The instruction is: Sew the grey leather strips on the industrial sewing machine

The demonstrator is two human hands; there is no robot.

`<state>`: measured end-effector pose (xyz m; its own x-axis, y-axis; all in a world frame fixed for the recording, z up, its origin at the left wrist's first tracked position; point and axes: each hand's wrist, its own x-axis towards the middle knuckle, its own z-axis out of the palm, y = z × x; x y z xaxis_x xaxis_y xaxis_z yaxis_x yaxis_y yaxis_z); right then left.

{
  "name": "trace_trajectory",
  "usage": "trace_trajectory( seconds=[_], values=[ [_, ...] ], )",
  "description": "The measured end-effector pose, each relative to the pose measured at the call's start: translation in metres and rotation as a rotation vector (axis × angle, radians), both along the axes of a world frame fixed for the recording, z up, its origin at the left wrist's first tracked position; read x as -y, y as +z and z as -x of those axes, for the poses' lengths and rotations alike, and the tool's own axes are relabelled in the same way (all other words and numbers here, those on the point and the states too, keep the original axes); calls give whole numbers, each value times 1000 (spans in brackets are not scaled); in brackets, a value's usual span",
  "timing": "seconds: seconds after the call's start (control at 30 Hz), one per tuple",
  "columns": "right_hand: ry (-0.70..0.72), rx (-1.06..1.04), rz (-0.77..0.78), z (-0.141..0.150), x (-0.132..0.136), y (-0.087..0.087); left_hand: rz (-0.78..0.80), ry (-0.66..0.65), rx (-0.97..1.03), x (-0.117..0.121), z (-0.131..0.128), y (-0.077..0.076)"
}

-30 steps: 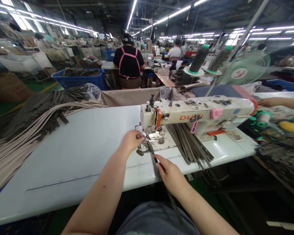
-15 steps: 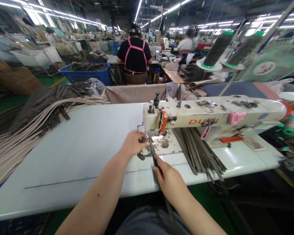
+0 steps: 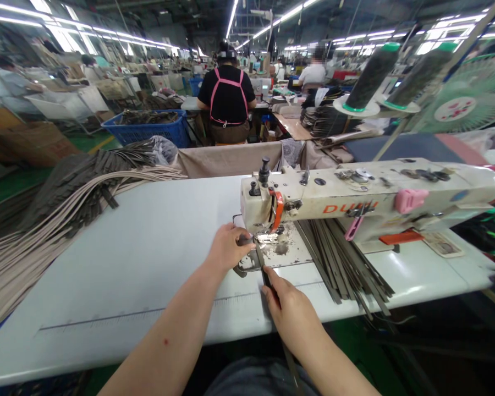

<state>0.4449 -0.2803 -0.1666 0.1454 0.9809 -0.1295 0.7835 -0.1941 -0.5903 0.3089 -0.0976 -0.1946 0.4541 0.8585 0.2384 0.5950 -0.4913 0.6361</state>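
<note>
My left hand [image 3: 226,247] is closed in a pinch on a short dark piece [image 3: 244,240], just left of the presser foot [image 3: 268,238]. Whether that piece joins the strip in front of the foot, I cannot tell. A narrow dark grey-brown fabric strip [image 3: 260,257] runs from beside the foot toward my lap. My right hand [image 3: 286,300] grips this strip near the table's front edge, thumb and fingers closed around it. Both hands work at the head of a white sewing machine [image 3: 301,198]. Its needle area is partly hidden by the machine head.
Several dark strips [image 3: 342,258] lie under the machine arm. Beige straps [image 3: 45,242] and dark straps [image 3: 74,181] are heaped at the table's left. Thread cones [image 3: 371,77] and a green fan [image 3: 470,104] stand right. Ahead, a person [image 3: 227,93] sits beside a blue basket [image 3: 148,129].
The view has shifted slightly, so the machine and strips appear a little further right and lower. Both hands keep their holds, staying close to the presser foot.
</note>
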Motion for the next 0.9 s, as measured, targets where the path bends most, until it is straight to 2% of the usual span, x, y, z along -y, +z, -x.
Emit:
trace_trajectory(
  seconds=[0.47, 0.7, 0.8, 0.9],
  values=[
    [-21, 56, -21, 2, -2, -2, 3, 18, -22, -1, -1, 2],
    [-32, -8, -13, 3, -1, -3, -5, 6, -33, -1, -1, 3],
    [-25, -80, -46, -4, 4, 3, -25, 0, -59, -2, 0, 3],
    [-24, -124, -92, -17, 16, 15, -42, 6, -77, -5, 1, 3]
  ],
)
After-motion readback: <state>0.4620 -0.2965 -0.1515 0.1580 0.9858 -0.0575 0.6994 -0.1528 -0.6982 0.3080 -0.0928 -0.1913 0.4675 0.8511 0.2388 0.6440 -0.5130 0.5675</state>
